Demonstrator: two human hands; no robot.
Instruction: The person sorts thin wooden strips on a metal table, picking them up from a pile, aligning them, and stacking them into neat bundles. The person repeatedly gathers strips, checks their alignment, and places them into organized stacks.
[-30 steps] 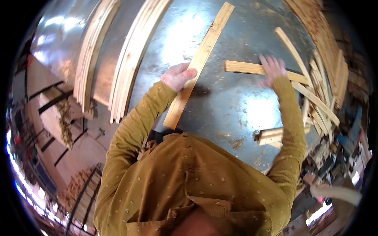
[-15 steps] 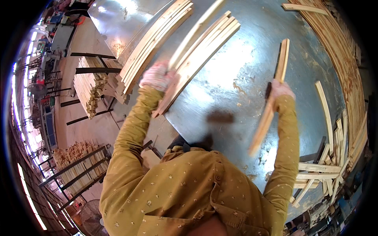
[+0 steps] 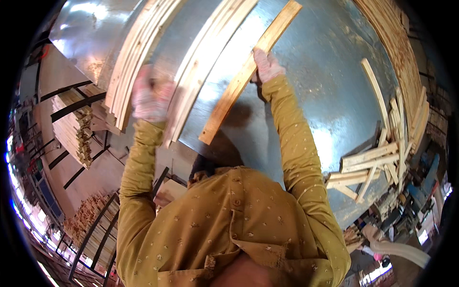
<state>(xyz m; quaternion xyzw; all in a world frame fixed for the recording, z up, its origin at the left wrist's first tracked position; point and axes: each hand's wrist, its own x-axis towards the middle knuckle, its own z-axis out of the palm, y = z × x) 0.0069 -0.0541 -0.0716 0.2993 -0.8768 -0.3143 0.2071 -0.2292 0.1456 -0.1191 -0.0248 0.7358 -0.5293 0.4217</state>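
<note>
My right hand [image 3: 268, 66], in a pale pinkish glove, is closed round the middle of a wooden strip [image 3: 233, 95]. The strip slants over the metal table, to the right of a row of pale strips [image 3: 203, 62]. My left hand [image 3: 152, 98], gloved alike and blurred, is between that row and another bundle of strips [image 3: 136, 52] farther left. A gap shows between its thumb and fingers, with nothing seen in it. Its thumb side is close to the row's left edge; whether it touches cannot be told.
The shiny metal table [image 3: 315, 81] spreads ahead. Loose offcuts [image 3: 370, 165] lie crisscrossed at its right, near a long stack of brown boards [image 3: 389, 43]. Racks with stacked strips [image 3: 71, 122] and more cut wood [image 3: 93, 217] stand at the left.
My right hand has brought its strip leftward, nearer the row of strips. My left hand has come off the near part of that row to its left side. The whole view has shifted.
</note>
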